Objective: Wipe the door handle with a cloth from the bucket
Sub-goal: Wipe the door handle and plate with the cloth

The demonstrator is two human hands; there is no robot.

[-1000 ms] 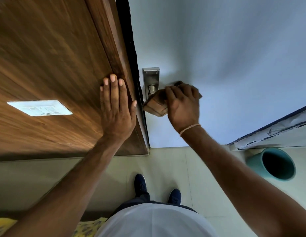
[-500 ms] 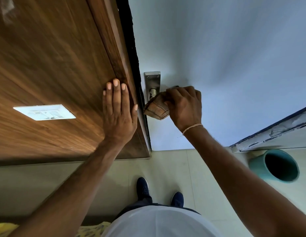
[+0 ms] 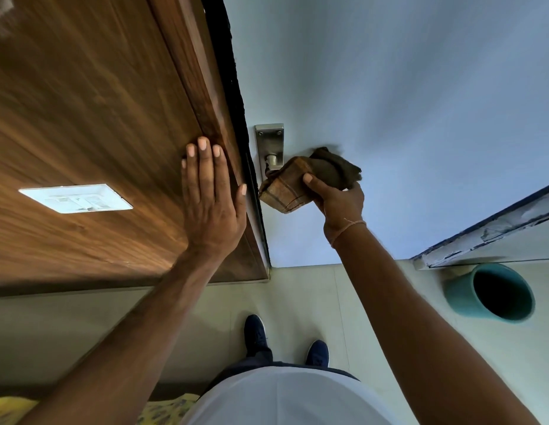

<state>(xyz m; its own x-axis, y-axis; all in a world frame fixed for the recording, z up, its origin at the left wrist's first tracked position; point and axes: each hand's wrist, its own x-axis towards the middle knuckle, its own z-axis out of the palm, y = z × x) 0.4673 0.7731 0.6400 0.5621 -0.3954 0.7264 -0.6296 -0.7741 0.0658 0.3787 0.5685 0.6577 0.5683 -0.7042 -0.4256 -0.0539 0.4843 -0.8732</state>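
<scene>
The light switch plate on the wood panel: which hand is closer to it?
Left. The left hand rests flat just beside the switch plate; the right hand is beyond, at the door handle.

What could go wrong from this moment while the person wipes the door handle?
1. The cloth is bunched, with a loose end past the right hand; it may slip off the door handle.
2. The left hand lies flat on the wooden panel near the door edge, so fingers may get pinched.
</scene>
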